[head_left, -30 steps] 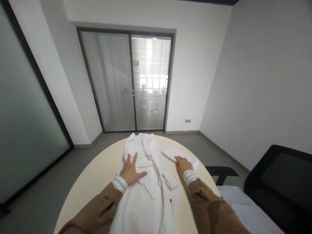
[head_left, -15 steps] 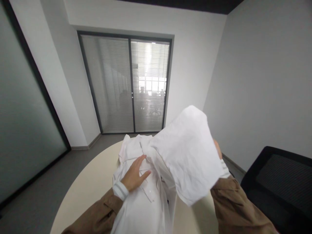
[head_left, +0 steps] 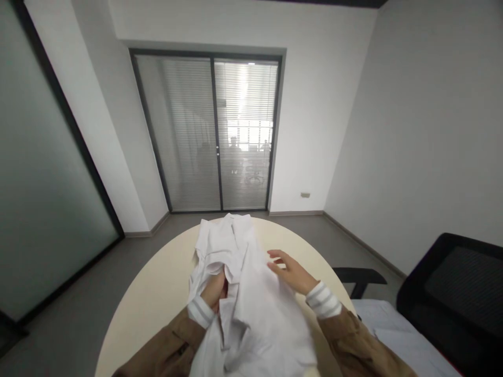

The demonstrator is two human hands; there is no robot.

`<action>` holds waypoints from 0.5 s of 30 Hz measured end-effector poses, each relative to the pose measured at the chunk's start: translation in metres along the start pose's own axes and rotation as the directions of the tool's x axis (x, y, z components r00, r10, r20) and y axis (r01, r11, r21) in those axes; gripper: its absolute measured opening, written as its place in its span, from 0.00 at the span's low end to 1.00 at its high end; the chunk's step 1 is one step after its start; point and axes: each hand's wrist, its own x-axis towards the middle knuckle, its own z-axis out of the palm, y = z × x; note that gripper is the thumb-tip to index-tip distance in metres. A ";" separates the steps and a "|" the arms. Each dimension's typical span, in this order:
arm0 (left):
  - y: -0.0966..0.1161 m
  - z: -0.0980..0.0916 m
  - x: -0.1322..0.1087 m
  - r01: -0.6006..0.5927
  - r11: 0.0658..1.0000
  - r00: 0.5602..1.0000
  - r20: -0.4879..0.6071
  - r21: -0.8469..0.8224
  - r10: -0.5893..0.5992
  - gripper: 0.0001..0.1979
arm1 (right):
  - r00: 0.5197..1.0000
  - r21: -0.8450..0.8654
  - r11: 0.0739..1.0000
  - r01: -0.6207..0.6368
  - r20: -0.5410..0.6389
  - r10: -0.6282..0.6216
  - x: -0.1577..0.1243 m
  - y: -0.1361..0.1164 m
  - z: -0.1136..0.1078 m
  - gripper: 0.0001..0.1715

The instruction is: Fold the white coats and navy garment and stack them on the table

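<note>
A white shirt-like garment (head_left: pixel 267 309) with a collar end at the far side lies lengthwise on the round table, part of it folded over toward the middle and hanging past the near side. My left hand (head_left: pixel 215 291) reaches in beneath the folded layers left of the middle; cloth covers its fingers, so their grip is hidden. Beside the garment's right edge, my right hand (head_left: pixel 293 273) is open, fingers stretched toward the fabric and apart. Whether its fingertips touch the cloth I cannot tell.
The pale round table (head_left: pixel 153 277) has a curved edge on both sides. At the right stands a black mesh chair (head_left: pixel 451 293) with an armrest, and light bluish-white cloth (head_left: pixel 401 330) lies on its seat. Glass doors with blinds (head_left: pixel 204 131) are ahead.
The raised white section on the right has come down onto the garment, and my right hand has released it. My left hand has moved from lying on top to under the folded cloth.
</note>
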 end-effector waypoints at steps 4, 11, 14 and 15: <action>0.004 -0.002 -0.014 0.070 0.994 0.994 0.091 -0.082 -0.062 0.26 | 0.941 -0.241 0.964 0.115 0.338 -0.028 -0.048 -0.025 0.043 0.79; -0.008 -0.020 -0.022 -0.185 0.893 0.980 0.009 0.411 0.199 0.27 | 0.922 -0.516 0.838 0.177 0.385 0.042 -0.069 -0.048 0.070 0.42; -0.001 -0.028 -0.024 -0.262 0.849 0.959 0.028 0.460 0.281 0.29 | 0.910 -0.311 0.914 0.260 0.396 -0.125 -0.059 -0.050 0.029 0.30; 0.002 -0.032 -0.027 -0.256 0.846 0.961 0.028 0.468 0.275 0.28 | 0.917 -0.222 0.943 0.248 0.368 -0.154 -0.054 -0.051 0.011 0.23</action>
